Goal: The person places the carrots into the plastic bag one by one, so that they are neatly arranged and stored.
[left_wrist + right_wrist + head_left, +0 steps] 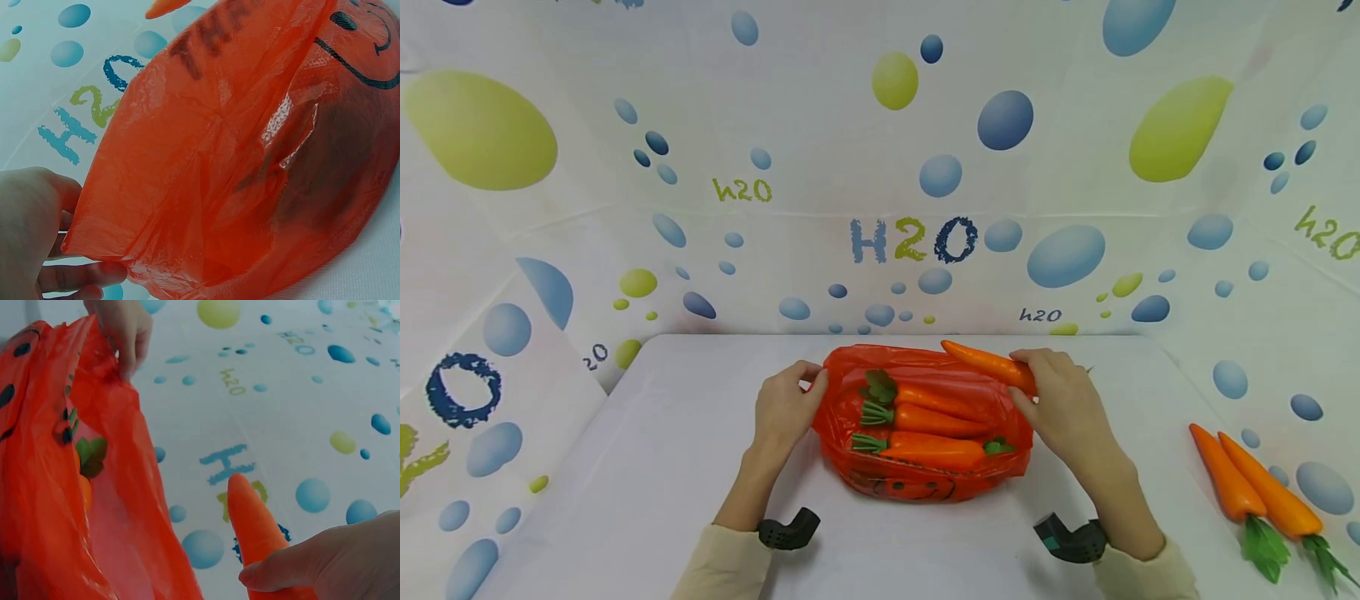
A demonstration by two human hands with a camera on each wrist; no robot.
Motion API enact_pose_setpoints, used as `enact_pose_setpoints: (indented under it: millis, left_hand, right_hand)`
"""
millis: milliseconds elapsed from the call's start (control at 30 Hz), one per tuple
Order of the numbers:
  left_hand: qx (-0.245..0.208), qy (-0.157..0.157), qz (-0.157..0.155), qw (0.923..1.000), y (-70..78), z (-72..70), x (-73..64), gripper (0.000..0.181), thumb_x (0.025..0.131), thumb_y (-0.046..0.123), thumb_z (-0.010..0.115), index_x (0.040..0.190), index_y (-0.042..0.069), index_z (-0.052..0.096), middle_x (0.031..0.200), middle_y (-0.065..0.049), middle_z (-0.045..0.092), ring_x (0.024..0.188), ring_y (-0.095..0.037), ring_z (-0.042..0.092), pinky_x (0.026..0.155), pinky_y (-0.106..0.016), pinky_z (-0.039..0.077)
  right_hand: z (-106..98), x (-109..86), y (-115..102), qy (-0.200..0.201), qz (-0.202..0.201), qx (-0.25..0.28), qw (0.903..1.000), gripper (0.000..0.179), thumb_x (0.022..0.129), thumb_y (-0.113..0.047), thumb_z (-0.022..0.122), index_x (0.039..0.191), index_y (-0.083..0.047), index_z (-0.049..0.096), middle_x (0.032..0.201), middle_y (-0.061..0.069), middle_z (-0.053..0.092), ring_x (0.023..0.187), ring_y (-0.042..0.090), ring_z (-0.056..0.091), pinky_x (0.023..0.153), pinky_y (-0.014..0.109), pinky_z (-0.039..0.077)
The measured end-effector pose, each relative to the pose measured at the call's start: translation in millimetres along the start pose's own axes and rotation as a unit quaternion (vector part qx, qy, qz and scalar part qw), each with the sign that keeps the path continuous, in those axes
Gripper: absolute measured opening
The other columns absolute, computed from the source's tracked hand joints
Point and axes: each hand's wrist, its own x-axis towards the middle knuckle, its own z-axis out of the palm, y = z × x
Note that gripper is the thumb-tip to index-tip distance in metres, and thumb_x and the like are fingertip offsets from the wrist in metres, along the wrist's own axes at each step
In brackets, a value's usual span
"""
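Left hand fingers pinch the orange bag rim on the bench; right hand grips a carrot over the mouth; better tip-first, rim held taut.

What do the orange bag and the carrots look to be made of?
Orange bag: thin plastic film, glossy and translucent; it creases, and the carrots inside show through. The left hand pinches its edge. Carrot in the right hand, held by the right hand: probably moulded plastic or foam, with a smooth, uniform orange skin and stiff, flat green tops. The two carrots on the table look the same.
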Motion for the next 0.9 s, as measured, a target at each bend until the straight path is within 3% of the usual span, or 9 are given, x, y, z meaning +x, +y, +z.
enact_pose_setpoints:
  millis: [267,667,900]
  left_hand:
    - [0.001,0.001,0.004,1.0000,-0.5,-0.1,0.5,0.026,0.096,0.029,0.059,0.102,0.009,0.075,0.092,-0.008,0.076,0.069,-0.021,0.063,0.058,-0.026,0.052]
    - [0.004,0.000,0.003,1.0000,-0.2,0.1,0.8,0.026,0.097,0.030,0.059,0.104,0.010,0.075,0.094,-0.008,0.077,0.072,-0.021,0.065,0.060,-0.027,0.055]
    - [-0.002,0.001,0.004,1.0000,-0.5,0.1,-0.3,0.026,0.097,0.029,0.059,0.103,0.010,0.075,0.094,-0.008,0.076,0.071,-0.021,0.064,0.059,-0.027,0.054]
  right_hand:
    - [5.2,0.4,-13.7,0.014,-0.053,0.008,0.9985,0.046,0.081,-0.012,0.082,0.121,-0.004,0.063,0.117,0.015,0.068,0.107,0.033,0.062,0.093,0.052,0.055]
    - [22.9,-1.1,-28.6,0.039,-0.129,0.016,0.9908,0.049,0.073,-0.013,0.088,0.117,-0.007,0.066,0.112,0.009,0.069,0.104,0.029,0.065,0.089,0.046,0.055]
    - [33.4,-3.7,-39.0,-0.001,-0.133,0.005,0.9910,0.050,0.076,-0.016,0.087,0.120,-0.011,0.066,0.116,0.006,0.067,0.110,0.026,0.063,0.097,0.046,0.054]
